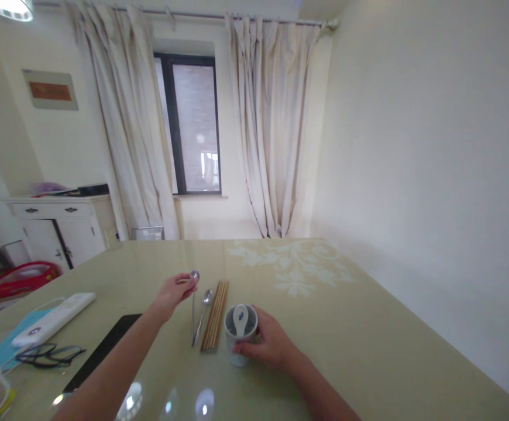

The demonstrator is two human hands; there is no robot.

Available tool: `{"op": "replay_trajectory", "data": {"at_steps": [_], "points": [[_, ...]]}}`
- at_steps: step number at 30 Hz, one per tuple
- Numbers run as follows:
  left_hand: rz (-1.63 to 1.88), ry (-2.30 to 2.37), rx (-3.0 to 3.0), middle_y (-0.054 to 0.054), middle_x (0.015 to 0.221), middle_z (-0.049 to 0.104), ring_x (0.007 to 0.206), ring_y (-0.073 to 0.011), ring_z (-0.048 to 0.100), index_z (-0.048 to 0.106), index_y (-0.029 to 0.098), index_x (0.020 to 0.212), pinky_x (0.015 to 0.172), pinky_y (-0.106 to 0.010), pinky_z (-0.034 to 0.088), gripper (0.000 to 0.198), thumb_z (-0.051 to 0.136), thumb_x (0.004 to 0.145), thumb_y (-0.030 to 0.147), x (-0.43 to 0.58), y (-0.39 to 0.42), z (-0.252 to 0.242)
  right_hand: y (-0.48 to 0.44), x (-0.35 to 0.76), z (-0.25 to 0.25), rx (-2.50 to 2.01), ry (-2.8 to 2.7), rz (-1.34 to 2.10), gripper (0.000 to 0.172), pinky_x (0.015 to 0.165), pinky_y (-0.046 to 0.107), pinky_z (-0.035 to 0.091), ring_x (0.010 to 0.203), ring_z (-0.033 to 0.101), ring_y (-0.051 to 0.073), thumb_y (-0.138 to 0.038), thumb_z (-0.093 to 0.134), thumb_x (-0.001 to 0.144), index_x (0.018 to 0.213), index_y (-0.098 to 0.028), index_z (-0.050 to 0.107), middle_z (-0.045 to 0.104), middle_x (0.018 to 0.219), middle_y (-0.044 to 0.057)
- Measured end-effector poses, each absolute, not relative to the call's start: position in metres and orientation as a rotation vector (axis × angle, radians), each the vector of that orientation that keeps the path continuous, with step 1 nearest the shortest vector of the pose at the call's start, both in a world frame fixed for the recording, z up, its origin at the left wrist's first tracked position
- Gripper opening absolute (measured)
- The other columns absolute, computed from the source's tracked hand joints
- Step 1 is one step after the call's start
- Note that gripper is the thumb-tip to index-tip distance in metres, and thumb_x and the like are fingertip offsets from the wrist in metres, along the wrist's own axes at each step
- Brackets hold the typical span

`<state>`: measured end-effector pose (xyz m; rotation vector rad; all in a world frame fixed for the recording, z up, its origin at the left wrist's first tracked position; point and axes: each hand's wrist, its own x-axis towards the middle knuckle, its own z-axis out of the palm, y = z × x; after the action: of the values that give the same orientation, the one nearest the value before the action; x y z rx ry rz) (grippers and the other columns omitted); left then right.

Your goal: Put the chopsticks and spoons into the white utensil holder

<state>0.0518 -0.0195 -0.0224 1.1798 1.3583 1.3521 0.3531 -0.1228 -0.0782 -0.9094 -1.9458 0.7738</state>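
My left hand (179, 293) pinches a long thin metal spoon (193, 307) near its bowl, the handle pointing back toward me. Just right of it a second metal spoon (203, 313) lies on the table, bowl away from me. Several wooden chopsticks (215, 316) lie side by side beyond that spoon, to its right. My right hand (270, 342) is closed around the side of a light cylindrical cup (238, 355), which stands upright by the chopsticks. Inside the cup is a white ceramic soup spoon (240, 318) with a small blue mark; its lower part is hidden.
On the table (346, 351) at left are a black flat mat (105, 345), eyeglasses (50, 355), a white power strip (55, 318) and a blue face mask (0, 351). The right wall (434, 175) borders the table. A white cabinet (61, 222) stands at the back left.
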Motion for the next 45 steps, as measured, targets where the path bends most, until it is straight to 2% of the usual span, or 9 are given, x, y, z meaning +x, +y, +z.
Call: {"op": "replay_trajectory", "data": {"at_steps": [5,12,17,21,26,32,35,39,45], "points": [[1.199,1.514,1.273,-0.002,0.057,0.069,0.059,-0.0204,0.066,0.067,0.018,0.067,0.061,-0.033,0.053,0.060,0.097,0.038,0.061,0.057,-0.021,-0.073,-0.121,0.354,-0.079,-0.893,-1.952,0.764,0.061,0.098,0.045,0.053,0.109,0.070,0.033,-0.056,0.090,0.074,0.124,-0.025,0.072,0.076,0.120,0.009],[1.071,1.720,1.544,-0.007,0.064,0.073,0.072,-0.0298,0.070,0.071,0.018,0.064,0.070,-0.039,0.052,0.040,0.085,0.058,0.055,0.062,-0.016,-0.084,-0.123,0.355,-0.078,-0.900,-1.959,0.778,0.061,0.097,0.043,0.053,0.108,0.070,0.031,-0.054,0.091,0.075,0.125,-0.025,0.071,0.076,0.120,0.008],[1.136,1.680,1.735,-0.014,0.104,0.080,0.089,-0.0301,0.071,0.079,0.017,0.098,0.086,-0.042,0.053,0.045,0.067,0.078,0.056,0.087,-0.031,-0.059,-0.123,0.355,-0.078,-0.923,-1.956,0.754,0.066,0.098,0.044,0.052,0.109,0.069,0.032,-0.055,0.094,0.071,0.124,-0.024,0.072,0.076,0.121,0.009],[0.957,1.185,2.082,-0.008,0.103,0.080,0.093,-0.0259,0.070,0.081,0.024,0.102,0.082,-0.034,0.052,0.041,0.057,0.094,0.056,0.125,-0.062,-0.025,-0.124,0.354,-0.078,-0.919,-1.952,0.764,0.066,0.098,0.044,0.053,0.110,0.069,0.033,-0.058,0.092,0.073,0.126,-0.025,0.072,0.076,0.123,0.009],[0.891,1.151,2.303,-0.006,0.091,0.078,0.092,-0.0265,0.069,0.081,0.027,0.080,0.086,-0.035,0.049,0.010,0.074,0.083,0.034,0.150,-0.092,0.002,-0.124,0.354,-0.077,-0.889,-1.946,0.774,0.068,0.100,0.046,0.053,0.111,0.069,0.034,-0.061,0.089,0.075,0.131,-0.027,0.070,0.075,0.126,0.009],[1.333,1.072,1.887,-0.004,0.086,0.076,0.083,-0.0223,0.071,0.074,0.023,0.090,0.081,-0.033,0.055,0.026,0.071,0.090,0.049,0.124,-0.081,0.019,-0.125,0.354,-0.075,-0.882,-1.958,0.756,0.061,0.098,0.045,0.053,0.108,0.070,0.033,-0.062,0.088,0.076,0.122,-0.025,0.073,0.076,0.121,0.009],[1.524,1.077,1.489,-0.002,0.087,0.074,0.081,-0.0200,0.070,0.070,0.022,0.092,0.078,-0.032,0.058,0.049,0.081,0.074,0.066,0.091,-0.057,0.016,-0.125,0.355,-0.077,-0.890,-1.947,0.769,0.060,0.096,0.044,0.054,0.107,0.070,0.031,-0.059,0.090,0.075,0.121,-0.025,0.073,0.076,0.119,0.009],[1.307,1.334,1.321,-0.004,0.082,0.075,0.075,-0.0184,0.068,0.074,0.018,0.093,0.073,-0.030,0.056,0.072,0.090,0.048,0.072,0.048,-0.029,-0.012,-0.125,0.355,-0.077,-0.899,-1.952,0.770,0.060,0.098,0.044,0.054,0.108,0.070,0.031,-0.055,0.091,0.075,0.122,-0.024,0.073,0.076,0.119,0.009],[1.138,1.491,1.327,-0.005,0.063,0.072,0.062,-0.0215,0.065,0.074,0.017,0.070,0.059,-0.032,0.051,0.055,0.092,0.038,0.059,0.033,-0.019,-0.062,-0.125,0.356,-0.075,-0.902,-1.950,0.774,0.060,0.097,0.044,0.054,0.109,0.071,0.032,-0.058,0.089,0.075,0.122,-0.024,0.073,0.077,0.120,0.009]]}}
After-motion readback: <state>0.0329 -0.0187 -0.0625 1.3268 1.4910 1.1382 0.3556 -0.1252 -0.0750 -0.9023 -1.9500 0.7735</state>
